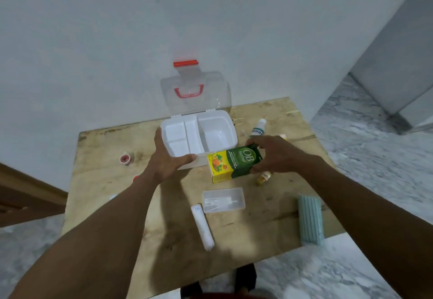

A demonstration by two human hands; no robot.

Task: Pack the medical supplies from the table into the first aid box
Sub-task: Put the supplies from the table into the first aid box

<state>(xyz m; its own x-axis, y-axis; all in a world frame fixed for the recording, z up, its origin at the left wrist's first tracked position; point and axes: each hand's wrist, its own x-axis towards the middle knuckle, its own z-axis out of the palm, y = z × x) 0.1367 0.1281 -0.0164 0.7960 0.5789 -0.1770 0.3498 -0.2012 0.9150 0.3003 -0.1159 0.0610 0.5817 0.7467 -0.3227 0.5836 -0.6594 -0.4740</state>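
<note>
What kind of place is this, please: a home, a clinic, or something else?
Probably a room in a home: a rough plywood table stands against a plain white wall, on a grey marble-patterned floor.

Wooden table (105,177), open box (216,134) far, clear case (223,200) and roll (202,227) near, masks (310,220) right, tape (126,158) left, bottle (257,128) far right
</note>
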